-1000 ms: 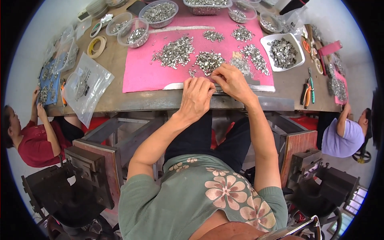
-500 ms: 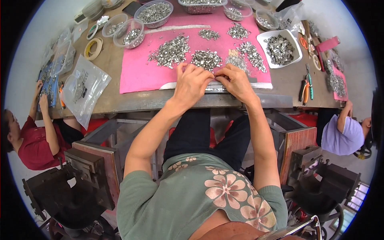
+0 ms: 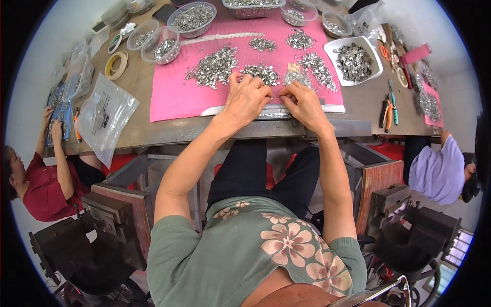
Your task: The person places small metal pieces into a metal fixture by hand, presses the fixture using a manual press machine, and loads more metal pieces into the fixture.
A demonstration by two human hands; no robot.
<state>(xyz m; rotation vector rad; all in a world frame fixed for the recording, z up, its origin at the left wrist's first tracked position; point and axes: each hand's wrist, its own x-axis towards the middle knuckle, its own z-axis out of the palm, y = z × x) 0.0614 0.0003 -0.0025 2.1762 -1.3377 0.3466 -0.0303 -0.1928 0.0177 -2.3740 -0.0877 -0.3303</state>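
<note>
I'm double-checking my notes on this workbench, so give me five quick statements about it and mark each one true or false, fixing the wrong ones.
1. Several piles of small silvery pieces lie on the pink mat. True.
2. The left hand and right hand are clasped together. False: a gap shows between them.
3. The orange-handled pliers lie on the pink mat. False: they lie on the brown tabletop to its right.
4. A roll of tape lies to the left of the pink mat. True.
5. The white bowl holds only liquid. False: it holds a heap of silvery pieces.
</note>
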